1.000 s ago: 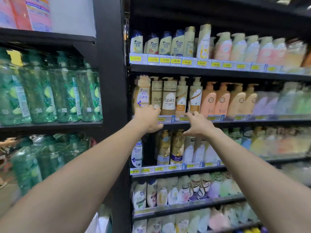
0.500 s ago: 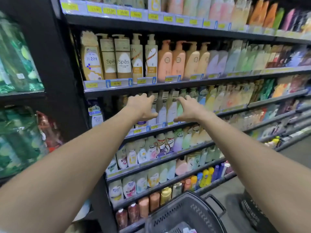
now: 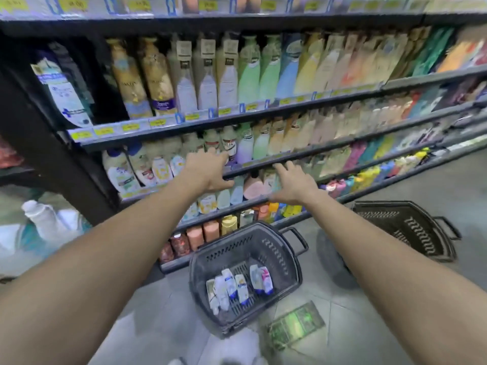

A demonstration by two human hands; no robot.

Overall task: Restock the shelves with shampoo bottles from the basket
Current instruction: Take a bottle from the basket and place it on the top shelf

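Note:
A dark plastic basket [image 3: 274, 248] stands on the floor below my arms. Several small white shampoo bottles [image 3: 232, 287] lie flat in its bottom. Dark shelves [image 3: 237, 119] packed with rows of bottles fill the upper view. My left hand [image 3: 208, 171] hovers palm down, fingers apart, in front of the bottles on a lower shelf. It holds nothing. My right hand [image 3: 293, 184] is spread open beside it, a little lower and to the right, also empty. Both hands are well above the basket.
A second dark basket [image 3: 411, 230] sits on the floor to the right, near the shelf foot. A green printed sheet [image 3: 296, 325] lies on the grey floor tiles beside the near basket. White jugs [image 3: 43, 222] stand low at the left.
My view has tilted down from the upper shelves to the lower ones and the floor. Both hands have dropped shelf by shelf, staying empty. The basket with bottles has come fully into view.

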